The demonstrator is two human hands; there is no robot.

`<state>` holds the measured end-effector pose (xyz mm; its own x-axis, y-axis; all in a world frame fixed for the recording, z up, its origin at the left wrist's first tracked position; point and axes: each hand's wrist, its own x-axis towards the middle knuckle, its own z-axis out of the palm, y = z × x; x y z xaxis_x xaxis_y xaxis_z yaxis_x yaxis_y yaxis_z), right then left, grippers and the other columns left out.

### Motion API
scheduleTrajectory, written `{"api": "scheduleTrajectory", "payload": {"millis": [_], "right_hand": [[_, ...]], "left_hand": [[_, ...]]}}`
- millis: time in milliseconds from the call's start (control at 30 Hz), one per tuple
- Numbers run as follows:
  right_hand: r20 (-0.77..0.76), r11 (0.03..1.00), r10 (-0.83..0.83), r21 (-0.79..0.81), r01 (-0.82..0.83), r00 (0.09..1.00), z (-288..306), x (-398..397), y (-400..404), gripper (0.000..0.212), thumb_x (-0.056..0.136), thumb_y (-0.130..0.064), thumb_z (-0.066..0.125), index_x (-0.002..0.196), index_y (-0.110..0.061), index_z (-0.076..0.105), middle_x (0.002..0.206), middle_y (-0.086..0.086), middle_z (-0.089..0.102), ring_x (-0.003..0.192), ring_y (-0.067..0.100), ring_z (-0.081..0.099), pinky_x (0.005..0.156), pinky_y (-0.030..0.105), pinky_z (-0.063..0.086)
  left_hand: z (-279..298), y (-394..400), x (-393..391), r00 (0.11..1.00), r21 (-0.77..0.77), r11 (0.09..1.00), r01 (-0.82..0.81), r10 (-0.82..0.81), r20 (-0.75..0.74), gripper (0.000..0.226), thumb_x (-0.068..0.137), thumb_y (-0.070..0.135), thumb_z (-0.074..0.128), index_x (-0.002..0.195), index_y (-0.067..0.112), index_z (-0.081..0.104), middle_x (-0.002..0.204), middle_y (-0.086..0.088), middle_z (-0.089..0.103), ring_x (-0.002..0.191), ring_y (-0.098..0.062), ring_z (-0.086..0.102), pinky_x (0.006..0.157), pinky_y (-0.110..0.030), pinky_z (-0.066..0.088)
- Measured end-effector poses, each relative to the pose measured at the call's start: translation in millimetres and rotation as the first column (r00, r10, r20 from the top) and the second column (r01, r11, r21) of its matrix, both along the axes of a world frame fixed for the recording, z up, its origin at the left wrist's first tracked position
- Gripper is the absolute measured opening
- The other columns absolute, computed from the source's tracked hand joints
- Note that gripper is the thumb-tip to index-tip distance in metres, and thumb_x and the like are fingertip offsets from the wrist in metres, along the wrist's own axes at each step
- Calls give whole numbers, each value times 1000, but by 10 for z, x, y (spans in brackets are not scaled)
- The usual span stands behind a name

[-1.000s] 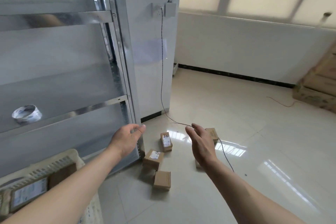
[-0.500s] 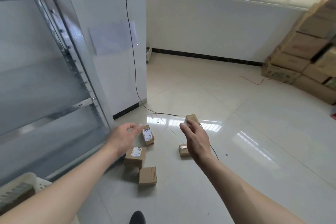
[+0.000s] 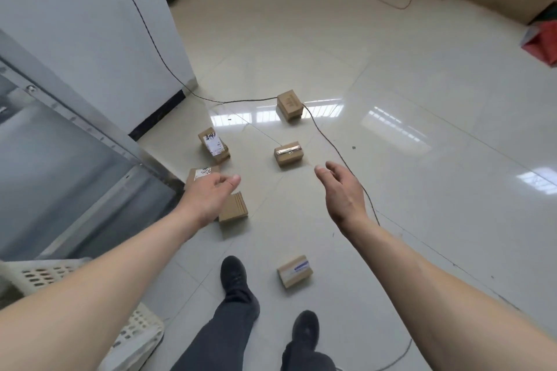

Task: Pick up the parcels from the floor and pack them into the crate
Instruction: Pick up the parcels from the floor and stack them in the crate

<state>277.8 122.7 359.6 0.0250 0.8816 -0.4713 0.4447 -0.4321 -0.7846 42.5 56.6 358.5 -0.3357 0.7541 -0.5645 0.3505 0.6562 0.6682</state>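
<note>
Cardboard parcels [image 3: 288,154] lie floorward between empty left hand [image 3: 208,197] and right hand [image 3: 343,193].

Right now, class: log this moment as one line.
left hand: open, empty | right hand: open, empty | six parcels on floor | crate: lower left

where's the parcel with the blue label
In the head view, the parcel with the blue label lies on the floor low and centre, just right of the person's forward shoe.
</note>
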Motion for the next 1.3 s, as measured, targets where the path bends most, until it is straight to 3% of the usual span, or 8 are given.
{"api": "scheduleTrajectory", "payload": {"millis": [300,600,733,800,933,1067,1200,1300], "right_hand": [[-5,992,43,-123,-43,999,-908,770,-351,83,76,-59,55,147,-16,52,145,2,57,135,16,49,116,36,37],[72,970,74,-237,-55,995,-2587,1138,-422,57,98,-42,60,148,-16,51,147,3,55,136,16,48,116,33,35],[104,956,66,-293,-33,992,-3471,1263,-560,57,98,-41,60,148,-16,50,149,2,53,138,15,47,114,31,34],[116,944,67,-328,-25,991,-3872,1317,-666,56,98,-41,60,148,-16,51,150,2,53,139,15,47,111,28,33],[130,914,96,-403,-36,987,-4644,1364,-872,58,98,-42,59,149,-17,49,151,2,53,139,16,47,112,30,34],[137,891,144,-448,-69,980,-5381,1404,-999,60,98,-46,59,151,-19,48,153,-1,50,141,16,45,118,38,34],[140,874,178,-477,-92,974,-6064,1419,-1020,62,97,-48,58,152,-21,45,156,-2,47,144,16,41,118,37,33],[137,873,184,-478,-98,973,-6485,1393,-982,64,97,-49,57,154,-22,43,158,-2,44,146,17,39,119,38,32]], "left_hand": [[-946,-419,955,997,-85,996,-31,37,69,33,98,46,52,105,17,67,108,3,62,106,-17,54,88,-29,37],[-2487,-379,1407,991,-224,975,-4,34,132,42,97,50,52,117,16,67,124,-1,64,116,-18,55,96,-30,40],[-3284,-413,1445,991,-312,950,2,41,130,42,97,52,51,108,15,67,97,-15,64,96,-32,59,77,-32,40],[-3668,-496,1458,989,-341,940,-3,54,141,37,97,52,50,97,16,60,84,-6,54,83,-26,51,79,-36,46],[-4463,-744,1497,974,-427,903,-57,144,174,30,97,51,51,96,21,55,95,4,50,86,-16,48,96,-44,47],[-5224,-915,1610,937,-553,825,-117,277,214,32,96,56,49,99,24,55,104,1,53,98,-21,51,89,-42,46],[-5921,-935,1735,899,-642,753,-143,370,234,57,95,61,44,138,23,48,135,1,49,121,-26,48,94,-44,45],[-6360,-901,1812,849,-684,706,-183,464,253,70,94,65,41,149,21,37,152,-1,38,136,-28,41,106,-51,40]]}}
